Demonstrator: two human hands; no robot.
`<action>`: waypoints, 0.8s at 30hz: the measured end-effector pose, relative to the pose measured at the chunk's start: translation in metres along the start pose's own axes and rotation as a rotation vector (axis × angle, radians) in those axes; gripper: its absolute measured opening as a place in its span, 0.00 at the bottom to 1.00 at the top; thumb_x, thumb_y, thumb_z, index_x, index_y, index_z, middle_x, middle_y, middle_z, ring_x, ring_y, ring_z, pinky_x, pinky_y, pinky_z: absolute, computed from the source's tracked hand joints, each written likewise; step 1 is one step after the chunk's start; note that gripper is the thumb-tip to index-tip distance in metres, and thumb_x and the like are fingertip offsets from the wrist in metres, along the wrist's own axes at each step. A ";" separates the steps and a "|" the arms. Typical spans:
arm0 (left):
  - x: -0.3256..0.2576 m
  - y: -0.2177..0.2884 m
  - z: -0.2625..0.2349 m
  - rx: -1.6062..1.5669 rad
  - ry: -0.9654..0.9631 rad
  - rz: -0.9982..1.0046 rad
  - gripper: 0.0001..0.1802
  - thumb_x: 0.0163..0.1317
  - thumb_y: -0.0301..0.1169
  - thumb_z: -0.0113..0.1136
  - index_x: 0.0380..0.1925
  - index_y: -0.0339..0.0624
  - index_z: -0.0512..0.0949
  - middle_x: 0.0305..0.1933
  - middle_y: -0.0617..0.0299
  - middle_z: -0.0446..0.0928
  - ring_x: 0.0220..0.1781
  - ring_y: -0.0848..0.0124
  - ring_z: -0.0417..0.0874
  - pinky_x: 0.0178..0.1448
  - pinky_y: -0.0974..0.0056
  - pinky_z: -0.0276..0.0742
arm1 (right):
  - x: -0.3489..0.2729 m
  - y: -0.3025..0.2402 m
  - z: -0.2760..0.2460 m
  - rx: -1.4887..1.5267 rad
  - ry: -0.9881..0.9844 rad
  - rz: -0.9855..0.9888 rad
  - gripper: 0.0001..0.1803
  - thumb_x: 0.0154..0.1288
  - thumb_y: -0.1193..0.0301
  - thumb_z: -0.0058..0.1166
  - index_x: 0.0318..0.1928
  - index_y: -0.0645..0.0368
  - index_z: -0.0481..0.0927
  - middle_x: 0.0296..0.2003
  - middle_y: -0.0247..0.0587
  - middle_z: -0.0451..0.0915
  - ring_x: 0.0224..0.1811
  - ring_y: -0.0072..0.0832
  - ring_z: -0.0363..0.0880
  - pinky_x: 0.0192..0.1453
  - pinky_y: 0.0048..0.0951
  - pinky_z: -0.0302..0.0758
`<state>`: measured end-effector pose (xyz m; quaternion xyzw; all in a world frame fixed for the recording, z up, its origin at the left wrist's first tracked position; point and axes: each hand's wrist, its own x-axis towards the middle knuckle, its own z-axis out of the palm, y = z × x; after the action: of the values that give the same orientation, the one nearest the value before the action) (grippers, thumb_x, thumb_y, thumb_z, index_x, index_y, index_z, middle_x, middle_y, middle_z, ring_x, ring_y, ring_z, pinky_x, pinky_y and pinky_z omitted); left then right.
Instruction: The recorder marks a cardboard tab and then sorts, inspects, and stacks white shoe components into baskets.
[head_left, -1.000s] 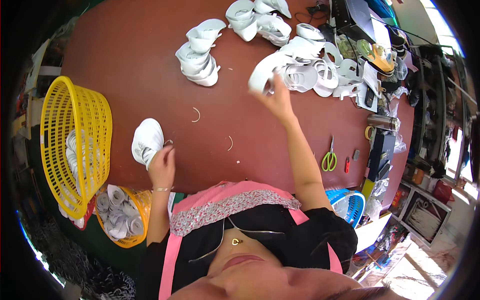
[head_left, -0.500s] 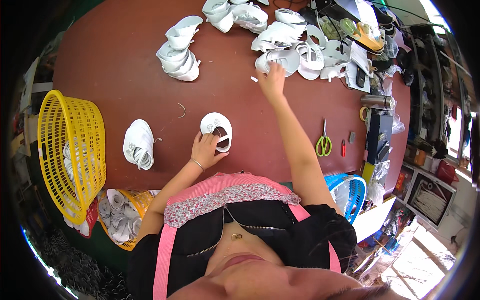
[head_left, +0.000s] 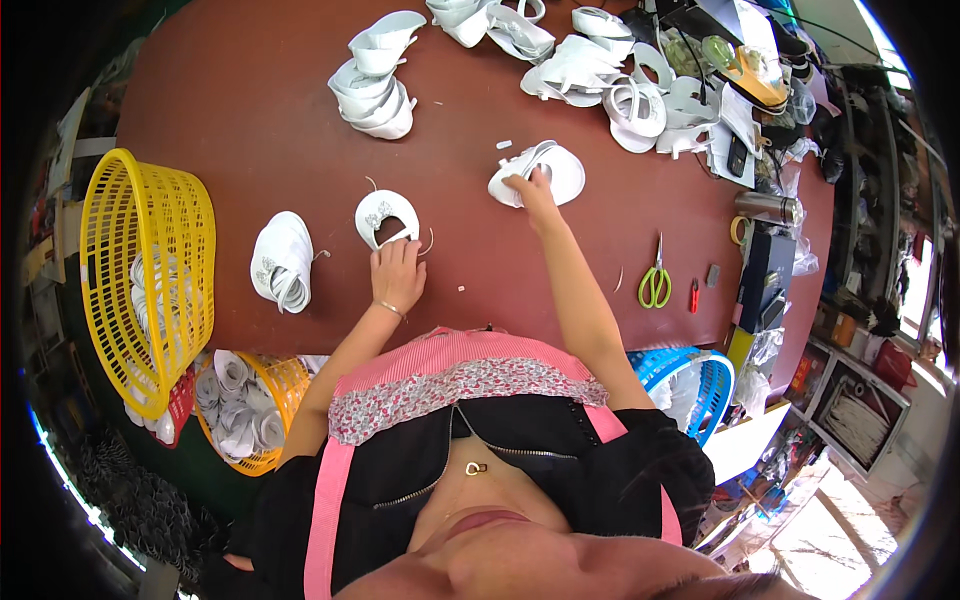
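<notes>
My left hand (head_left: 398,275) is at the near end of a white shoe upper (head_left: 384,206) with a decorated toe and a dark opening. Its fingertips close over the near edge, and the thumb is mostly hidden. Farther right, my right hand (head_left: 537,200) grips another white shoe upper (head_left: 565,176) by its near left part, thumb and fingers on either side. To the left of my left hand lies a third white upper (head_left: 283,250), its rear end folded together. Stray threads lie near the left-hand upper, and a small white scrap (head_left: 504,145) lies beyond the right-hand one.
Nested white uppers (head_left: 372,100) and a loose pile (head_left: 580,68) occupy the far table. Green-handled scissors (head_left: 655,287), a small red tool (head_left: 694,296) and a steel flask (head_left: 768,207) lie at right. Yellow baskets (head_left: 205,250) stand at left, a blue basket (head_left: 718,390) at lower right.
My right hand has drawn an upper nearer, away from the pile. My left hand and its upper have shifted left. The whole view has shifted slightly.
</notes>
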<state>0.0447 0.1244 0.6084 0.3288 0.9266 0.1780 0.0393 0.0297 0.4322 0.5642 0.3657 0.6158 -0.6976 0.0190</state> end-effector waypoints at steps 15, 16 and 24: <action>0.004 0.057 -0.110 -0.826 0.151 0.139 0.34 0.57 0.23 0.70 0.58 0.35 0.59 0.55 0.50 0.68 0.59 0.61 0.75 0.60 0.61 0.72 | -0.203 -0.080 0.042 0.444 -0.467 -0.099 0.40 0.63 0.71 0.59 0.71 0.66 0.54 0.65 0.47 0.66 0.70 0.35 0.63 0.72 0.37 0.60; 0.003 0.060 -0.114 -0.703 0.199 0.122 0.35 0.56 0.25 0.72 0.57 0.35 0.59 0.54 0.51 0.68 0.57 0.63 0.75 0.59 0.62 0.73 | -0.208 -0.085 0.044 0.462 -0.481 -0.165 0.42 0.63 0.72 0.59 0.72 0.66 0.51 0.67 0.48 0.64 0.71 0.36 0.62 0.73 0.37 0.60; -0.006 0.084 -0.134 -1.033 0.279 -0.033 0.38 0.52 0.22 0.74 0.57 0.39 0.59 0.55 0.52 0.69 0.56 0.66 0.76 0.59 0.63 0.73 | -0.234 -0.102 0.040 0.194 -0.593 -0.222 0.37 0.67 0.75 0.55 0.71 0.67 0.52 0.66 0.49 0.65 0.69 0.34 0.63 0.72 0.36 0.61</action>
<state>0.0740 0.1401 0.7627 0.2251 0.7200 0.6522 0.0754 0.1329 0.3227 0.7744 0.0775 0.5502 -0.8269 0.0867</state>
